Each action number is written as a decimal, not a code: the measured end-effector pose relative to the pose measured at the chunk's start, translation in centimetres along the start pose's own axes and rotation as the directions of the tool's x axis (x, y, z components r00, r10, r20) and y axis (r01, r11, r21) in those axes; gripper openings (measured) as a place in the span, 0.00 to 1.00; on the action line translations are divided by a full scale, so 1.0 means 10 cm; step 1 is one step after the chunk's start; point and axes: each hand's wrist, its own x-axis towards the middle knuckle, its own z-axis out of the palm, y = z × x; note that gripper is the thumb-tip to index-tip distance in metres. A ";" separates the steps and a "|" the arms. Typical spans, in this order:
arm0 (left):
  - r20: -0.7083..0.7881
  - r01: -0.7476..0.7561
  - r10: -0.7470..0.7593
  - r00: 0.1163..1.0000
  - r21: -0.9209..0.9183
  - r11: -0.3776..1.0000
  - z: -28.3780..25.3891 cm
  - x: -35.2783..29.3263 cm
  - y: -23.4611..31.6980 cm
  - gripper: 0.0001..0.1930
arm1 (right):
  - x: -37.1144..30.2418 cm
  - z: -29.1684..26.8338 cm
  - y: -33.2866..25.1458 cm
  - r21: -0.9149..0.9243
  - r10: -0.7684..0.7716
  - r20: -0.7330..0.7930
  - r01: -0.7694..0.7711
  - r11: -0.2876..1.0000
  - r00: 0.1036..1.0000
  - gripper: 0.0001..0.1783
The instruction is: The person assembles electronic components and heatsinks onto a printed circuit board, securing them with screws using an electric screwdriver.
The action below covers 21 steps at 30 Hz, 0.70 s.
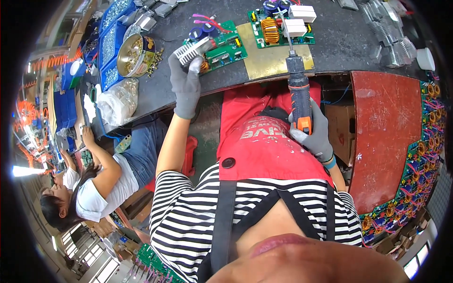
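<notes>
My left hand (185, 92), in a grey glove, grips a silver finned heat sink (189, 52) above the near-left part of a green circuit board (234, 55). That board carries blue capacitors, pink-tipped red wires and a copper coil partly behind my fingers. In my right hand (318, 137), also gloved, is a black and orange power screwdriver (298, 85), held by its grip. Its long bit points away from me over a second circuit board (260, 43) with a copper coil (270, 30) and white blocks (295, 28). Whether the bit tip touches anything is unclear.
A brass-coloured plate (255, 66) lies partly under the boards. At left are a tin of screws (134, 55), blue bins (109, 47) and a plastic bag (118, 101). Heat sinks (387, 35) pile up at right, beside a white cup (425, 60). A co-worker (104, 188) sits at left.
</notes>
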 end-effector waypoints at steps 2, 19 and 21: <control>-0.031 0.009 -0.009 0.999 0.013 1.000 0.01 0.01 -0.04 0.21 | -0.01 -0.01 0.01 -0.004 -0.013 -0.008 0.013 1.000 1.000 0.46; 0.500 -0.561 0.298 0.813 0.536 0.631 0.26 0.81 0.04 0.25 | -0.16 0.09 0.00 -0.032 0.113 0.043 -0.111 0.993 0.993 0.48; 0.554 -0.581 0.298 0.778 0.453 0.676 0.21 0.84 0.05 0.26 | -0.15 0.12 0.00 -0.072 0.112 0.068 -0.107 0.992 0.991 0.49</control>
